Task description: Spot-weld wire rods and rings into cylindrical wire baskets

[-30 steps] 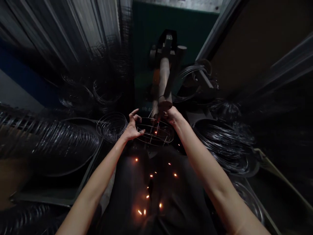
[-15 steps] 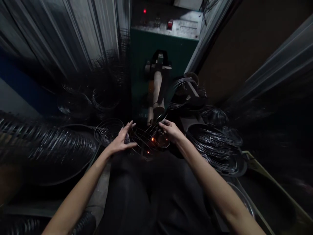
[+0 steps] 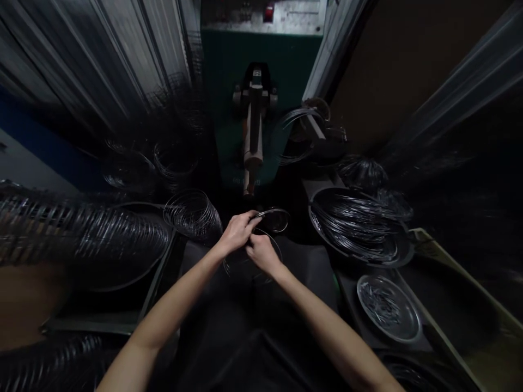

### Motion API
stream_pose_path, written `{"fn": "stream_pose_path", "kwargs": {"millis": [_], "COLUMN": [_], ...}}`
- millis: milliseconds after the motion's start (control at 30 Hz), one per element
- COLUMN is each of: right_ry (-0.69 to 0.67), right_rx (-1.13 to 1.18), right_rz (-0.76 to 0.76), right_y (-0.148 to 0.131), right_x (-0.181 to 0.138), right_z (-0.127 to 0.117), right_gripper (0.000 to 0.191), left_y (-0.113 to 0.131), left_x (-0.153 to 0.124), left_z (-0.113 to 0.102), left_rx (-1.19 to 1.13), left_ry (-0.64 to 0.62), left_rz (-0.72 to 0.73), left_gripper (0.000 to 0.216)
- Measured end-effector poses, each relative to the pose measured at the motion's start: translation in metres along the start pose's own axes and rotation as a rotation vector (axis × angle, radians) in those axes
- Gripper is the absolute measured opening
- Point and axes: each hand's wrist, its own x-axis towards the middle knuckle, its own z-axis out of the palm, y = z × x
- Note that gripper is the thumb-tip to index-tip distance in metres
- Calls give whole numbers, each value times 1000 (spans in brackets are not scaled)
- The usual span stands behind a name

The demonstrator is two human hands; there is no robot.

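Note:
My left hand (image 3: pixel 237 231) and my right hand (image 3: pixel 261 253) meet in front of me, just above my dark apron. Both have their fingers pinched on a thin round wire frame (image 3: pixel 273 218) that curves from between them toward the right. The frame sits low, below the welding arm (image 3: pixel 252 141) of a green machine (image 3: pixel 229 81). What lies under the hands is too dark to make out.
A stack of wire rings (image 3: pixel 192 213) lies left of my hands, and a long row of rings (image 3: pixel 81 234) runs further left. A tray of dark wire hoops (image 3: pixel 359 226) is on the right, with a round dish of small wire pieces (image 3: pixel 388 307) nearer me.
The sparks have gone out. My hands left the sides of the wire frame at the welding arm, dropped toward my lap and came together, pinching the wire. The view shifted downward.

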Motion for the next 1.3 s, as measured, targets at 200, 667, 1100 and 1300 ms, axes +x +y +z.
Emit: {"fn": "stream_pose_path", "kwargs": {"millis": [200,667,1100,1300], "right_ry": [410,-138,-344,-407], "right_rx": [-189,-467,-823,-953], "right_rz": [-218,81,-24,-21], "right_y": [34,24,49,53], "right_x": [-19,-30,-26,-26], "right_z": [-94,-103,-59,-44], "right_gripper": [31,36,52,56], "left_y": [1,-35,-59,-64], "left_x": [-17,-33,-49,-45], "left_z": [-26,-23,26,27], "left_rx": [-151,-783,601,461], "left_ry": [44,-347,-106,-138], "left_rz": [34,-436,36,44], "left_gripper": [40,40,36,36]}}
